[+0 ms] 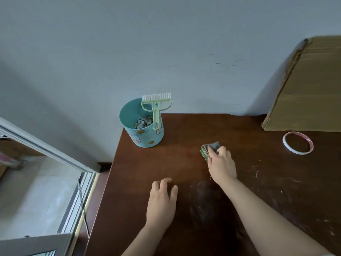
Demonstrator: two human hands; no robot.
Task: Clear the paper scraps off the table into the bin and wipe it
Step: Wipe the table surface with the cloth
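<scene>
Right hand (220, 161) gripped folded cloth (209, 149) mid-bench (184, 130); left hand (161, 202) rested open, near. Scraps (143, 122) sat in bin (142, 126), far left. Risk: a wide wipe knocking it over.

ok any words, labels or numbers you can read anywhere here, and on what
No text is readable here.
bin: cartoon pictures only, no words.
tape roll: reddish marks on the rim, too blurred to read.
cardboard box: no print visible.
cloth: no label visible.
</scene>
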